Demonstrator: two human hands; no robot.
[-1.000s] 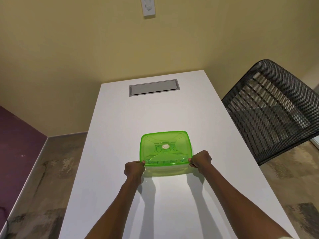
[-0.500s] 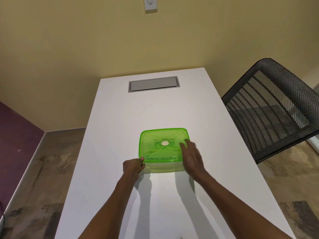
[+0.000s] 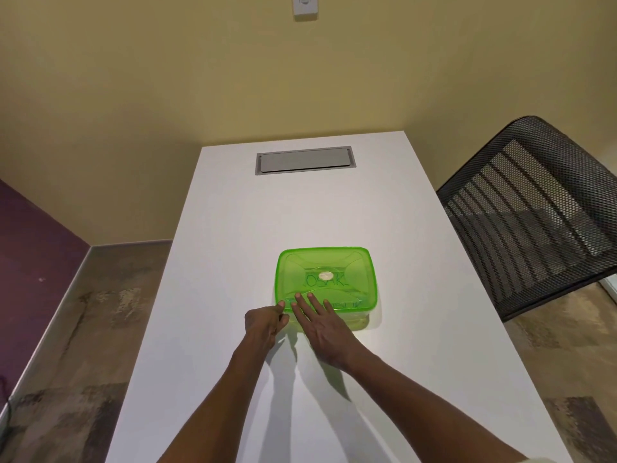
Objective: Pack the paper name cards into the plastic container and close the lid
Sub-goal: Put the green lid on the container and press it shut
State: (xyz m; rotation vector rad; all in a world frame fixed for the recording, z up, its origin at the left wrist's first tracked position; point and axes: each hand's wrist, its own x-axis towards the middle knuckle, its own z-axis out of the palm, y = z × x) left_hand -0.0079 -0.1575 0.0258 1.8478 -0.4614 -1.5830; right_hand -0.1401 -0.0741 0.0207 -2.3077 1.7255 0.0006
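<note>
The green lid [image 3: 325, 279] sits on the container [image 3: 359, 322]; the right hand [image 3: 320, 324] lies flat on its near edge, the left hand [image 3: 263, 324] pinches the near-left corner.

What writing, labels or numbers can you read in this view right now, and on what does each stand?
"OSAK": green letters seen through the green lid, partly hidden by a round white sticker; a faint mark before the O is unclear, and whether they stand on the lid or on a card beneath cannot be told.
A second line near the lid's front edge, by the right hand: too blurred to read.
Round white sticker: no legible text.
Wall switch: no text visible.
</note>
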